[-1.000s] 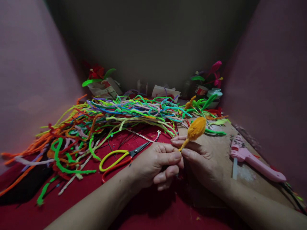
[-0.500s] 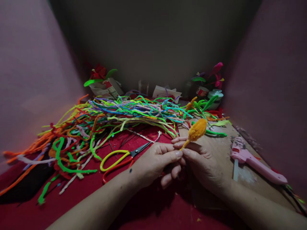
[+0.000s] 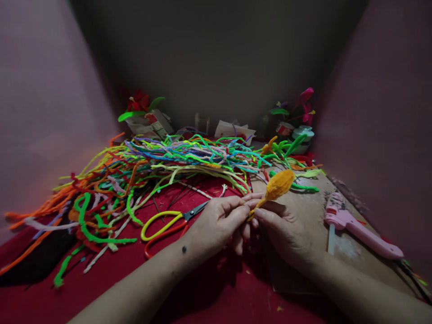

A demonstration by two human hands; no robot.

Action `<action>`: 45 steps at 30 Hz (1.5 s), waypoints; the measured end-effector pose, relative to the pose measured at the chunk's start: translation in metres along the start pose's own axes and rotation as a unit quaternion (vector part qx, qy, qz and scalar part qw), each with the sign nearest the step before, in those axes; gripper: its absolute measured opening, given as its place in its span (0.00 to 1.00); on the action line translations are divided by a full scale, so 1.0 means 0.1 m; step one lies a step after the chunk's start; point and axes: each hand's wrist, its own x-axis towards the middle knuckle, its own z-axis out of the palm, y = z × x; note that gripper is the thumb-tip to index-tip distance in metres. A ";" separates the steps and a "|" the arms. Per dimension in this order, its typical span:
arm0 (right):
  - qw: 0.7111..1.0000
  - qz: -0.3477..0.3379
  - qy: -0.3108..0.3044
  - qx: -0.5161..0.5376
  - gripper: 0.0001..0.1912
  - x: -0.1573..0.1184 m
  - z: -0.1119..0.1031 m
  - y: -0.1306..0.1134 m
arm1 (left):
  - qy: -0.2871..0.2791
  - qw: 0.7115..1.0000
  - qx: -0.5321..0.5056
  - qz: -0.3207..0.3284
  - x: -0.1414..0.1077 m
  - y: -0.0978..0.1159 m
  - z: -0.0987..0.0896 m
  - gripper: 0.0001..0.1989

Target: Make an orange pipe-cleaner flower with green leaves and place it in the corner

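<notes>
An orange-yellow fuzzy bud (image 3: 280, 185) on a twisted stem leans up and to the right above my fingers. My left hand (image 3: 221, 220) pinches the lower part of the stem between thumb and forefinger. My right hand (image 3: 281, 225) grips the same stem from the other side, its thumb close to my left fingertips. The stem's lowest end is partly hidden among my fingers. Scissors (image 3: 165, 228) with one yellow and one red handle lie on the red cloth (image 3: 202, 288) beside my left wrist, their blade tips behind my left hand.
Many colourful pipe cleaners (image 3: 189, 155) are heaped across the back and left. A pink glue gun (image 3: 366, 233) rests on a brown board (image 3: 313, 202) at the right. Fuzzy flowers (image 3: 305, 105), a white-lidded jar (image 3: 303, 135) and small boxes (image 3: 158, 125) stand behind.
The bud has tilted further to the right, and more of its lower stem shows between my hands. My left hand has shifted slightly left, its lower fingers more curled.
</notes>
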 end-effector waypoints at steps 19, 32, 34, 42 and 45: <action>0.999 0.022 -0.024 -0.013 0.10 -0.01 -0.04 0.03 | -0.011 0.999 0.031 0.006 0.00 -0.01 -0.02 0.15; 0.999 0.017 -0.028 -0.029 0.11 -0.01 -0.05 0.02 | -0.018 0.999 0.046 0.002 -0.01 -0.03 -0.04 0.17; 0.999 0.016 -0.034 -0.022 0.11 -0.01 -0.04 0.02 | -0.019 0.999 0.046 -0.002 -0.01 -0.02 -0.04 0.18; 0.999 0.012 -0.045 -0.007 0.12 -0.02 0.00 -0.01 | -0.051 0.999 -0.003 0.013 0.00 -0.04 -0.06 0.18; 0.999 0.023 -0.029 -0.015 0.12 -0.03 -0.03 0.01 | -0.068 0.997 -0.023 0.017 0.01 -0.06 -0.07 0.16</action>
